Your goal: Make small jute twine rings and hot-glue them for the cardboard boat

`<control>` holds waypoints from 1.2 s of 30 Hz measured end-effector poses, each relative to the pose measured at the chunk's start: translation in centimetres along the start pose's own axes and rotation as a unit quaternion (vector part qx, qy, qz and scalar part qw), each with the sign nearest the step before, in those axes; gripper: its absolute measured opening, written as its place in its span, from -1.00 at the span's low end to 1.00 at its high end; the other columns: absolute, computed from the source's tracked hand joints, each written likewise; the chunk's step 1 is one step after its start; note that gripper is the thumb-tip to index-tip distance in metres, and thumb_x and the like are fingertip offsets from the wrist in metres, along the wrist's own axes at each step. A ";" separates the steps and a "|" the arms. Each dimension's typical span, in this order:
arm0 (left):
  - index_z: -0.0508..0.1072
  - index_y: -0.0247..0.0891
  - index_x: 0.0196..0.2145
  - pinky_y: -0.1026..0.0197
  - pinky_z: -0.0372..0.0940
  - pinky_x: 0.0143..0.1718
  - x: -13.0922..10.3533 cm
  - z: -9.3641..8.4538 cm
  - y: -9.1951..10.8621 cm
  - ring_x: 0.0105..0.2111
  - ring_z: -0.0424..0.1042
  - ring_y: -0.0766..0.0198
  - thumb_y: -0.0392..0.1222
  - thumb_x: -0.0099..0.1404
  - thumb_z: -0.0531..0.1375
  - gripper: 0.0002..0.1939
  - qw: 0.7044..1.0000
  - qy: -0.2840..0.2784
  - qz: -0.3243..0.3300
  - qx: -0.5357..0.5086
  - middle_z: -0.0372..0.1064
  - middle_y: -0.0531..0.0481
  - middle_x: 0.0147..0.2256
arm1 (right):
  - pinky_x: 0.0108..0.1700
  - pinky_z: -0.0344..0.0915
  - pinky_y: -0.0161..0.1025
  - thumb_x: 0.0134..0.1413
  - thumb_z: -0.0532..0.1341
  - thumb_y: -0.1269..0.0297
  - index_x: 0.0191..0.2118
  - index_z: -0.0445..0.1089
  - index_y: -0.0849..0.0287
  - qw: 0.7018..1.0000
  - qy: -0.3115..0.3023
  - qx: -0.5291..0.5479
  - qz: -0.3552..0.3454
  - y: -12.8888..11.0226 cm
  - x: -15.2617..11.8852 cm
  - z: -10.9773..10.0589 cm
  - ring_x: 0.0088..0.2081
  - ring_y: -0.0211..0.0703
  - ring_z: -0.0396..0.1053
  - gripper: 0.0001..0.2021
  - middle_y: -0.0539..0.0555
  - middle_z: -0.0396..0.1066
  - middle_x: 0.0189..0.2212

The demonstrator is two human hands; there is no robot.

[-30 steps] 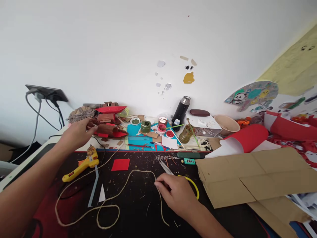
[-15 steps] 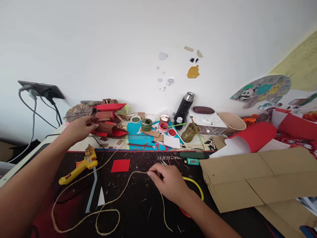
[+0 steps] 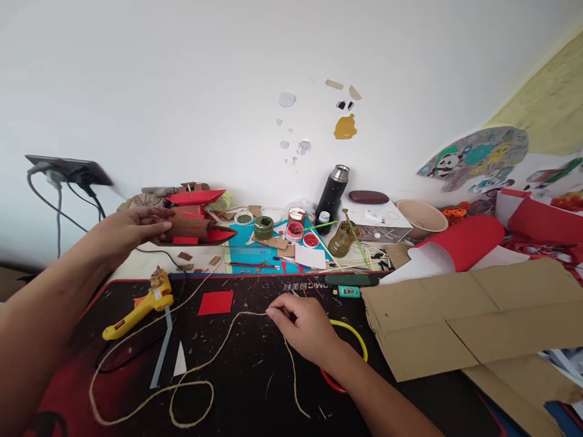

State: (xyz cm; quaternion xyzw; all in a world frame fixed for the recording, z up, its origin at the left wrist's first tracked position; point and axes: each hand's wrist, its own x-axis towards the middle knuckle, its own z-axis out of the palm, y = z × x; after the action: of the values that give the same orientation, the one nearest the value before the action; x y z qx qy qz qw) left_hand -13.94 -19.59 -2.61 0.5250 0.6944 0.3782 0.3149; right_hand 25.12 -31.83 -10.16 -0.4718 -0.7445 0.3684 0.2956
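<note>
Is possible to see, at six o'clock, the dark mat (image 3: 246, 388), and then, at four o'clock, the brown cardboard (image 3: 437, 331). At nine o'clock, can find the red-brown boat model (image 3: 194, 229), pinched at its left end by the left hand (image 3: 130, 230), and at eight, the yellow glue gun (image 3: 146, 308). At six, can notice the right hand (image 3: 305, 328), with thumb and fingertips pinching the thin beige cord (image 3: 254, 313).

A dark desk mat (image 3: 241, 388) carries a yellow glue gun (image 3: 141, 312), a loosely looped string (image 3: 252, 313), a red paper square (image 3: 215, 303), a small white triangle (image 3: 180, 362), partly hidden scissors (image 3: 351, 329) and, at right, brown cardboard (image 3: 437, 315).
</note>
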 end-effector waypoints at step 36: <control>0.66 -0.14 -0.01 -0.05 0.54 -0.18 -10.4 10.8 4.0 -0.31 0.69 -0.11 0.34 0.17 0.36 -0.40 0.977 -0.186 0.084 0.069 0.70 -0.05 -0.34 | -0.31 0.20 -0.26 0.47 0.22 0.16 -0.24 0.61 0.07 0.997 0.061 -0.052 0.024 2.6 -9.5 -1.3 -0.43 -0.15 0.49 -0.74 0.00 0.59 -0.45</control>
State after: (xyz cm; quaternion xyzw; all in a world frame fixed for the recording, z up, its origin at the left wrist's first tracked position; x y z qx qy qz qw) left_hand -0.40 -26.89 -4.34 0.6631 0.6016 0.2500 0.3686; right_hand 31.02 -39.52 -12.49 -0.5255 -0.7318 0.3068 0.3069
